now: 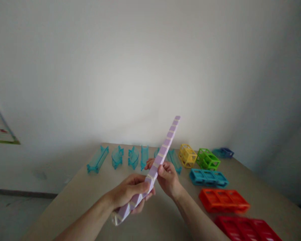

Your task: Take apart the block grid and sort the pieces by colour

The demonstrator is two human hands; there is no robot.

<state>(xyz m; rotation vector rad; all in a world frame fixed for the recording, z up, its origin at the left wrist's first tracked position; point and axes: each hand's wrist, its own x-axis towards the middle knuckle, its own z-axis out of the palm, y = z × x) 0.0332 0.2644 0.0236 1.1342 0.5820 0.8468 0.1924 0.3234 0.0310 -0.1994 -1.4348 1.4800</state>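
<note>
I hold a long thin stack of purple tiles (165, 144) slanted up and to the right above the table. My left hand (129, 194) is wrapped round its lower end, thumb on top. My right hand (167, 175) pinches the stack a little higher, fingers closed on both sides. The stack's top end rises against the white wall.
On the beige table (90, 197) behind my hands stands a row of several clear teal track pieces (117, 156). To the right lie a yellow cube frame (187, 155), a green one (207, 159), a blue piece (224, 153), and teal (208, 177), orange (223, 200) and red (248, 229) frame stacks.
</note>
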